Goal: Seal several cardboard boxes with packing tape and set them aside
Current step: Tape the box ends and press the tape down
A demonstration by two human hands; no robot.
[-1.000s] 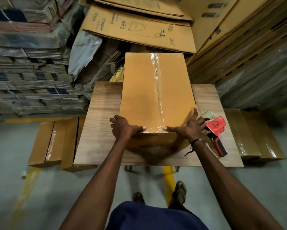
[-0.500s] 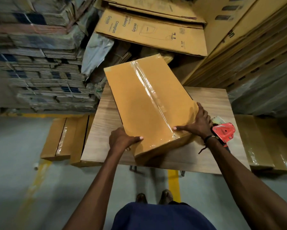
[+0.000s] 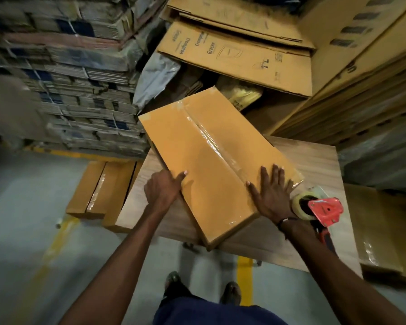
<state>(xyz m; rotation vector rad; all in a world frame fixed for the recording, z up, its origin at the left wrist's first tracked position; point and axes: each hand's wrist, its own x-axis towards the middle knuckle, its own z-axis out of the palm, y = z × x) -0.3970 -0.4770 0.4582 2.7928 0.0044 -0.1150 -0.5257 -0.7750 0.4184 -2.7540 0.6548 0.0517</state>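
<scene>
cardboard box (image 3: 211, 160), taped along its seam and lying skewed on the tabletop (image 3: 314, 160), looks light and stiff but slick on the tape, so the left hand (image 3: 163, 190) grasping its long edge and the flat, released right hand (image 3: 273, 195) suit it.

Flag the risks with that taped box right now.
1. The box sits skewed on the table, its near corner past the front edge; it may tip off.
2. The right hand lies flat on top and the left hand only holds the side edge, so the box could slide loose.
3. The tape dispenser lies right beside the right wrist and could get knocked.
</scene>
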